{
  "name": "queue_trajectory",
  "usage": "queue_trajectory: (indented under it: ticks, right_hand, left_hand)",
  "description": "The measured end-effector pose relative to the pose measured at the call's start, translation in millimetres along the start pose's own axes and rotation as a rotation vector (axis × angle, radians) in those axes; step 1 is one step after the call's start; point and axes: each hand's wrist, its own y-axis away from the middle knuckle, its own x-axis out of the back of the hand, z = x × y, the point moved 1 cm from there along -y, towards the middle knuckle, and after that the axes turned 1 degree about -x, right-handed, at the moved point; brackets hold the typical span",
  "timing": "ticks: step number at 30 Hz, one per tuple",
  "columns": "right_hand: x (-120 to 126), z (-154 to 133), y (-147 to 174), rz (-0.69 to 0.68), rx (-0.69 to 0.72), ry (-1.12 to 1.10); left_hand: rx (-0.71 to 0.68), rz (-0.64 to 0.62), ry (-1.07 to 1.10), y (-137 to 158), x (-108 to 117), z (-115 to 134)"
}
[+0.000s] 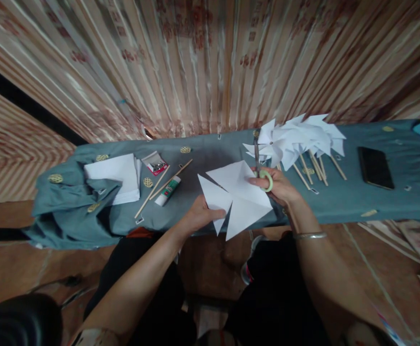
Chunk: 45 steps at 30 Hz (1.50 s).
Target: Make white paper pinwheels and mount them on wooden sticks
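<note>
A white square sheet of paper (247, 190) hangs over the near edge of the table, with slits cut inward from its corners. My left hand (204, 214) is closed on its left part, thumb on top. Scissors (266, 180) with pale green handles are in my right hand (280, 187), their blades pointing away from me. The right thumb also lies on the sheet's right part, pinching it. Right behind that hand lies a pile of white paper pinwheels (299, 137) on wooden sticks (318, 168).
Left on the cloth-covered table (202, 154) lie a stack of white paper (114, 175), a small open box of metal pins (155, 163), two loose sticks (152, 192) and a glue stick (167, 191). A black phone (375, 167) lies at the right. A curtain (210, 67) hangs behind.
</note>
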Motion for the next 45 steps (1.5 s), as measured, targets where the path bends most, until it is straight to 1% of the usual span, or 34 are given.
queue_trajectory:
  ticks: [2,4,8,11,14,16,18,20,25,27,29,33,36,40,41,44,45]
  right_hand:
    - [-2,1,-1,-0.007,0.002,-0.006]
    - [-5,2,-3,0.027,0.023,-0.045]
    - [-14,5,-9,0.181,0.096,-0.184]
    - [-24,10,-15,0.287,0.134,-0.262]
    - [-31,16,-20,0.361,0.174,-0.308]
    - [-35,19,-23,0.390,0.201,-0.317]
    - [-39,21,-25,0.395,0.222,-0.308]
    - [-43,21,-26,0.383,0.238,-0.303]
    - [-55,23,-24,0.336,0.256,-0.345]
    - [-59,24,-22,0.310,0.255,-0.360]
    - [-61,25,-19,0.293,0.254,-0.364]
    - [-62,24,-11,0.260,0.253,-0.256]
    - [-59,25,-2,0.207,0.206,-0.126]
    - [-51,30,17,0.013,0.098,0.020]
    - [-49,31,22,-0.057,0.072,0.058]
    - [-44,33,37,-0.325,-0.005,0.177]
    - [-43,33,41,-0.385,-0.020,0.204]
  left_hand:
    - [0.012,0.028,0.052,-2,2,-1]
    - [0.035,0.051,0.152,-5,3,-1]
    - [0.019,0.088,0.392,-7,1,6]
    - [-0.019,0.048,0.485,-5,-3,14]
    - [-0.063,0.026,0.486,-7,-7,15]
    - [-0.093,0.048,0.403,-11,-9,11]
    - [-0.117,0.108,0.291,-15,-13,6]
    - [-0.128,0.190,0.230,-18,-17,2]
    - [-0.132,0.341,0.219,-22,-23,-1]
    - [-0.148,0.395,0.211,-23,-22,-3]
    - [-0.178,0.424,0.200,-25,-19,-6]
    - [-0.276,0.442,0.114,-30,-7,-10]
    - [-0.349,0.491,0.054,-35,5,-7]
    - [-0.429,0.546,0.071,-39,20,2]
    - [-0.442,0.559,0.083,-40,23,4]
    - [-0.439,0.579,0.110,-39,27,10]
    - [-0.436,0.579,0.117,-39,28,11]
